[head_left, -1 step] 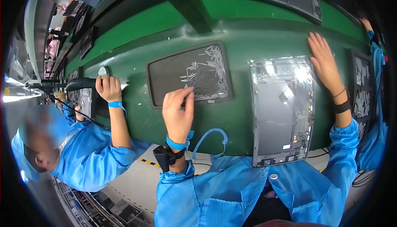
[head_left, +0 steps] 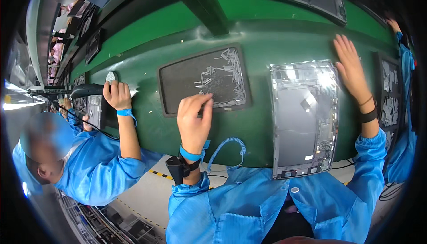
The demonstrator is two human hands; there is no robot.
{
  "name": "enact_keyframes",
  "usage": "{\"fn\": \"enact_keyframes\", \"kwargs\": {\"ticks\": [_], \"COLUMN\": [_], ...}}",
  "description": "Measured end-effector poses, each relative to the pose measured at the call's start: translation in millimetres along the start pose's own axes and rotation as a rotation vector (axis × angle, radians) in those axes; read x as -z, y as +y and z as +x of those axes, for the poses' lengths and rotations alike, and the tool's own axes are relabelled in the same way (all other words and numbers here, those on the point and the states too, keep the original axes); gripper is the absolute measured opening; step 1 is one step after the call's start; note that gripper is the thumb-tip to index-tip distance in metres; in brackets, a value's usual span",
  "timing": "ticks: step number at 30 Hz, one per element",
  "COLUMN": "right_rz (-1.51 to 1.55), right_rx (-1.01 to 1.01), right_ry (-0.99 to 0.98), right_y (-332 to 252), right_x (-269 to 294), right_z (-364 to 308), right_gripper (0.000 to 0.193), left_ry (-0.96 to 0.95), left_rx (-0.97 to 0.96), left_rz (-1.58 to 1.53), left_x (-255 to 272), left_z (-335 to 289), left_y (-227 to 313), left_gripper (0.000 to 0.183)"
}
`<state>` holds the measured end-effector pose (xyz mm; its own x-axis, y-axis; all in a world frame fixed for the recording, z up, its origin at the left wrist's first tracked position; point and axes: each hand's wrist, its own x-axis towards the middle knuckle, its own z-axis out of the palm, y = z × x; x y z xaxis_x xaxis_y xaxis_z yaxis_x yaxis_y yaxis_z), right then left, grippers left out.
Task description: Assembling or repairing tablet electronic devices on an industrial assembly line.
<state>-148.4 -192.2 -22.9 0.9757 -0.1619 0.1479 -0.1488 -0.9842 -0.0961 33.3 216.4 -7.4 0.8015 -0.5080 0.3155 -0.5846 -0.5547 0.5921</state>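
Two hands, one tray of small strips, one open panel

Two hands belong to the wearer; a co-worker's hand (head_left: 116, 94) sits farther left on the green belt (head_left: 147, 44), gripping a dark tool, sleeve in blue. Skip that one.

Left hand (head_left: 194, 118): reaches up from the lower edge, forearm nearly vertical, blue wrist strap with coiled cord (head_left: 227, 146) trailing right. Fingers bunched together in a pinch, tips on the near edge of the dark tray (head_left: 178, 84). Whether a strip is actually held between the tips, cannot tell; the fingers hide it.

Tray lies directly ahead of the left hand, touching its fingertips. Long axis runs left-right, slightly tilted. Small silvery strips (head_left: 222, 73) are piled toward its right half and far corner, just beyond and right of the fingertips. Left hand is clearly the nearer one.

Right of the tray, apart from it: a grey open device panel (head_left: 293, 115), long axis running away from the wearer, near end at the belt's edge.

Right hand (head_left: 349, 62): flat, fingers spread and fully open, palm down at the panel's far right corner, holding nothing. Arm stretched forward, dark band at the wrist. Well apart from the tray, with the panel between.

Another blue sleeve (head_left: 407, 62) shows at far right.
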Motion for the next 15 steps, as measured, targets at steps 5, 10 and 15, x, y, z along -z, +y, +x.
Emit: {"fn": "enact_keyframes", "kwargs": {"ticks": [5, 10, 15], "right_rz": [0.030, 0.166, 0.209], "right_rx": [-0.152, -0.250, -0.230], "right_ry": [0.283, 0.340, 0.380], "right_y": [-6.8, -16.7, -21.9], "right_x": [11.3, 6.5, 2.1], "right_z": [-26.5, -50.6, -48.4], "right_gripper": [0.052, 0.046, 0.045], "left_ry": [-0.074, -0.168, -0.251], "left_rx": [0.040, 0.049, -0.078], "left_rz": [0.557, 0.556, 0.150], "left_x": [6.8, -8.2, -34.0], "left_z": [-18.9, -34.9, -10.3], "left_y": [-8.6, 12.7, 27.5], "left_gripper": [0.054, 0.061, 0.058]}}
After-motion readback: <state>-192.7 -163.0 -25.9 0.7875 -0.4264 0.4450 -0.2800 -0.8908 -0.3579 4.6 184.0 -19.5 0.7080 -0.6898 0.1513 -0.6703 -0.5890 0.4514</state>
